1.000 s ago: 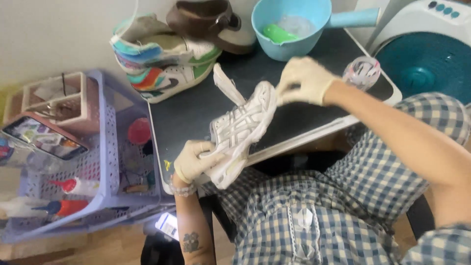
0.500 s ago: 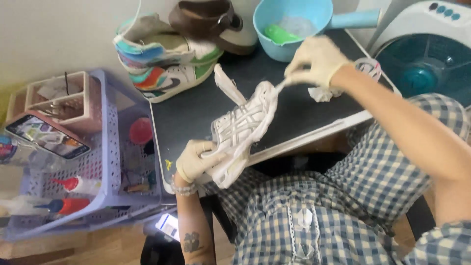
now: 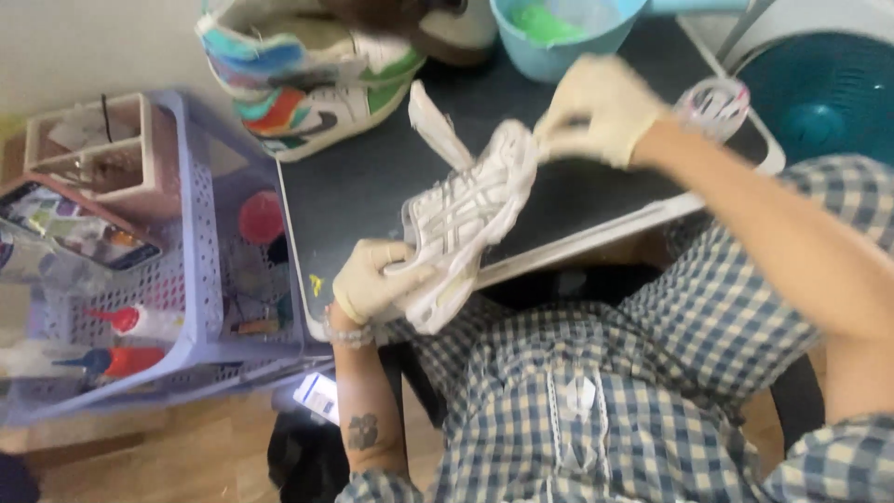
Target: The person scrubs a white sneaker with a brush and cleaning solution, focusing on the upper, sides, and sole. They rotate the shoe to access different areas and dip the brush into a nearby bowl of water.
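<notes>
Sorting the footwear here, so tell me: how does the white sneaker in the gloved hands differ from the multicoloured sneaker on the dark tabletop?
The white mesh sneaker is pale all over; the multicoloured high-top sneaker shows teal, orange and green panels. The white one is held off the table between the left hand and right hand; the multicoloured one rests on the dark tabletop, untouched. Both are lace-up sports shoes.

Cream gloves on left hand [image 3: 368,279] and right hand [image 3: 596,104], bead bracelet [image 3: 349,335] — forearm tattoo [image 3: 363,431], checked clothing [image 3: 596,391]

right hand [image 3: 596,107]: you've brought it back from the table's [image 3: 363,186] far edge onto the white sneaker's [image 3: 466,219] heel.
sneaker: tilted slightly flatter.
</notes>
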